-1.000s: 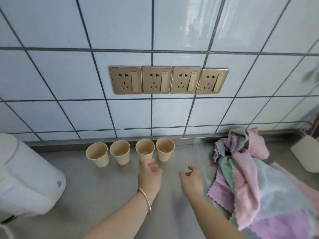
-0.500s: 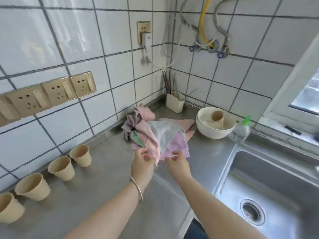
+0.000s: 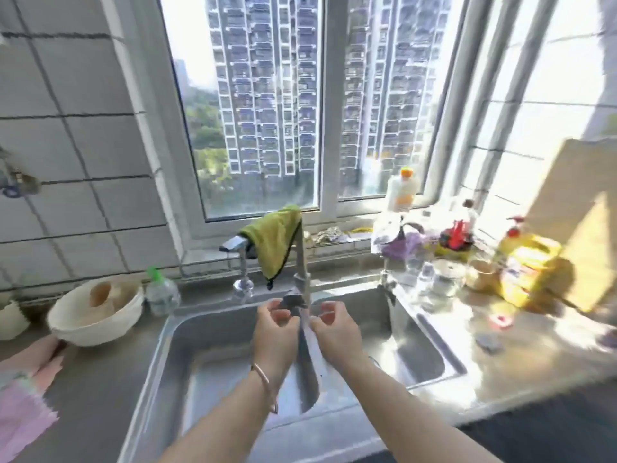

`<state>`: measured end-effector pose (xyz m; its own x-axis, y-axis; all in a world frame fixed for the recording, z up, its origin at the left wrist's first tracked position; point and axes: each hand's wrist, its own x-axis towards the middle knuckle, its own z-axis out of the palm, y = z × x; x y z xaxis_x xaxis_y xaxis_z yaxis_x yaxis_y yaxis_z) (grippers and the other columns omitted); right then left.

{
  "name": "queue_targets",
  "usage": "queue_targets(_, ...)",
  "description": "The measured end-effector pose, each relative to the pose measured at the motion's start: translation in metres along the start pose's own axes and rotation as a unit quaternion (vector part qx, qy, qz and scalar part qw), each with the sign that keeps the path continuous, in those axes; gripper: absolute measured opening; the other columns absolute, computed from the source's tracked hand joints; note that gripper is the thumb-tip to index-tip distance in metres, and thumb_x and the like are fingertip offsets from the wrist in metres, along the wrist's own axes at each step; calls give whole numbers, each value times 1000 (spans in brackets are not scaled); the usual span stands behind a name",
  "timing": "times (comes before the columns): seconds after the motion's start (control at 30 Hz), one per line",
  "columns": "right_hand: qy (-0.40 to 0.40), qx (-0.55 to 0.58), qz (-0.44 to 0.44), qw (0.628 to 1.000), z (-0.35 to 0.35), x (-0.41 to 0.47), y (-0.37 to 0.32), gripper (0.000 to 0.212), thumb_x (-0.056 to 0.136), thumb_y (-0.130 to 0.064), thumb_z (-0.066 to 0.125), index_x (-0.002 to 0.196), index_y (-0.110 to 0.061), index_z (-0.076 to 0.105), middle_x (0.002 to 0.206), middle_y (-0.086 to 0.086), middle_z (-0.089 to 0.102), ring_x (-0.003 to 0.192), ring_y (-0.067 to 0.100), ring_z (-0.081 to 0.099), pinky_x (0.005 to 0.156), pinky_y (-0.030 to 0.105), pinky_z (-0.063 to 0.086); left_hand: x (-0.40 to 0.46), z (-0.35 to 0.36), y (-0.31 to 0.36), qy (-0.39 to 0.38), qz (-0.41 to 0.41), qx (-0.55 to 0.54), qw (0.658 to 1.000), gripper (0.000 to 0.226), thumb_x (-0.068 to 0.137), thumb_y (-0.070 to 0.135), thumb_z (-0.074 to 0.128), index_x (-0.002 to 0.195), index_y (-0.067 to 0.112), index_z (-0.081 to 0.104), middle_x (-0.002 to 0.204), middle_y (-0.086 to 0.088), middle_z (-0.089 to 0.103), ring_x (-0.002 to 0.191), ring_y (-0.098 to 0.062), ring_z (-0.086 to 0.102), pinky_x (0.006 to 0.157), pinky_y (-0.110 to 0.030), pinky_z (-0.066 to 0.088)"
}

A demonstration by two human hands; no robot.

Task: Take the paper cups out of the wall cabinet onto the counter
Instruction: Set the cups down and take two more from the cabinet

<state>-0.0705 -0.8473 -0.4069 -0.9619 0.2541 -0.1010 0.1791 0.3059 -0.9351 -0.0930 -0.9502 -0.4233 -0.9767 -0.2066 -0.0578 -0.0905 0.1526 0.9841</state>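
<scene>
Paper cups and the wall cabinet lie outside this view; the only candidate is a tan, cup-shaped thing resting inside the white bowl on the counter left of the sink, too blurred to call a paper cup.

A person stands at the steel sink before a sunlit window. The left hand and right hand are raised close together just under the faucet. Each has its fingers curled, and they appear to pinch the top of a grey cloth that hangs between them into the basin. A green cloth is draped over the faucet arm above. Whether water is running cannot be told.

The step in hand looks like a cloth being held at the tap, a side job and not the cup transfer itself. To do it well, the cloth should stay over the basin so that drips fall inside it and not on the counter where the cups are to stand. Both hands should grip near the top corners so the fabric hangs flat. Paper softens when wet, so the hands want drying before they turn to the cabinet. Each cup is best taken lightly by the wall and set upright on a dry patch of steel, away from the sink edge and the pink cloths.
</scene>
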Motion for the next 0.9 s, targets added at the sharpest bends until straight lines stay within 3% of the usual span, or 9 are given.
queue_targets(0.17, 152, 8, 31, 988, -159, 3, 32, 29, 88, -23, 58, 115, -12, 54, 98, 3, 61, 88, 19, 55, 68, 23, 41, -51, 154, 51, -160, 32, 8, 987, 30, 83, 7, 59, 110, 13, 48, 100, -9, 62, 89, -20, 57, 80, -30, 44)
queue_targets(0.27, 223, 13, 45, 974, -236, -4, 47, 31, 88, -24, 58, 117, -14, 53, 104, 2, 61, 91, 17, 53, 81, 27, 44, -76, 226, 71, -254, 55, -7, 966, 31, 81, 2, 59, 111, 4, 55, 105, -19, 67, 88, -25, 61, 80, -36, 50)
queue_targets(0.4, 318, 15, 50, 947, -320, -20, 62, 30, 92, -23, 55, 121, -17, 49, 110, 1, 57, 92, 16, 51, 59, 17, 38, -112, 304, 104, -358, 61, -33, 931, 34, 83, -4, 52, 113, 13, 53, 103, -9, 65, 89, -23, 61, 75, -34, 52)
queue_targets(0.47, 356, 17, 54, 933, -358, -27, 65, 32, 93, -24, 53, 123, -19, 47, 111, 0, 54, 93, 15, 49, 65, 21, 39, -128, 336, 120, -405, 76, -39, 910, 35, 82, -2, 54, 112, 16, 52, 105, -8, 65, 93, -23, 62, 82, -38, 53)
queue_targets(0.53, 390, 14, 55, 919, -392, -29, 64, 33, 92, -26, 53, 124, -21, 46, 116, 0, 56, 97, 16, 53, 68, 26, 45, -139, 367, 138, -448, 90, -47, 888, 32, 83, 1, 55, 108, 20, 52, 105, -8, 65, 96, -28, 64, 92, -46, 51)
queue_targets(0.63, 454, 9, 51, 890, -434, -28, 58, 33, 90, -26, 55, 122, -22, 47, 110, 1, 58, 92, 16, 58, 72, 32, 51, -150, 408, 163, -499, 111, -65, 857, 30, 86, 3, 53, 110, 20, 52, 106, -8, 63, 85, -23, 62, 72, -35, 53)
queue_targets(0.7, 493, 9, 47, 869, -459, -26, 51, 34, 89, -24, 55, 122, -19, 48, 103, -1, 57, 81, 9, 54, 64, 26, 44, -155, 432, 183, -524, 133, -65, 839, 30, 86, 4, 52, 112, 20, 52, 111, -9, 63, 85, -20, 60, 68, -29, 50)
queue_targets(0.8, 532, 9, 55, 845, -492, -18, 33, 35, 88, -25, 56, 121, -17, 50, 103, 0, 59, 86, 16, 57, 77, 31, 47, -160, 467, 218, -557, 163, -62, 812, 33, 86, 4, 53, 115, 18, 52, 109, -8, 64, 76, -14, 58, 62, -22, 46)
queue_targets(0.9, 568, -5, 41, 822, -526, -10, 12, 37, 87, -26, 56, 122, -17, 50, 89, -8, 55, 90, 19, 59, 81, 36, 51, -166, 501, 254, -586, 195, -71, 783, 32, 84, 9, 56, 112, 23, 52, 116, -13, 64, 92, -26, 63, 79, -36, 49)
